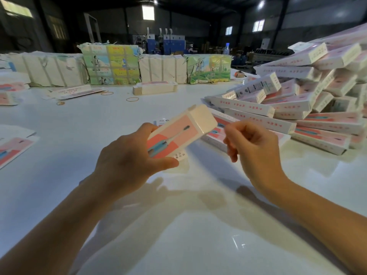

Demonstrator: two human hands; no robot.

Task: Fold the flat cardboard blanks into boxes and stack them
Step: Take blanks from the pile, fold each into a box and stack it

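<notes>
Here the left hand (pixel 127 153) holds a folded box (pixel 179 132) above the white worktop (pixel 178 225), its grip closed round the near end, thumb along the lower edge and fingers hidden behind. The box is tilted, its far end raised toward the right, and its pink face with a printed toothbrush is turned up to the camera. The far end looks closed by a pale flap; the near end is covered by the hand, so I cannot tell how it stands.

The right hand (pixel 252 149) hovers just beside the far end of the box, apart from it, its grip narrow with the fingers loosely curled and holding nothing.

To the right a large pile of finished boxes (pixel 297 108) lies loosely heaped on the worktop, rising toward the right edge. Directly beyond the held box, a small stack of flat blanks (pixel 155 88) sits on the worktop, with more loose blanks (pixel 14 149) at the left edge and others (pixel 75 93) further back on the left. Several rubber bands (pixel 132 99) lie scattered between them.

Along the far side stand wrapped bundles (pixel 111 64), some plain white, some printed in green and yellow. A plastic bottle (pixel 226 49) rises behind them, and blue machines (pixel 166 41) stand in the dim hall beyond
</notes>
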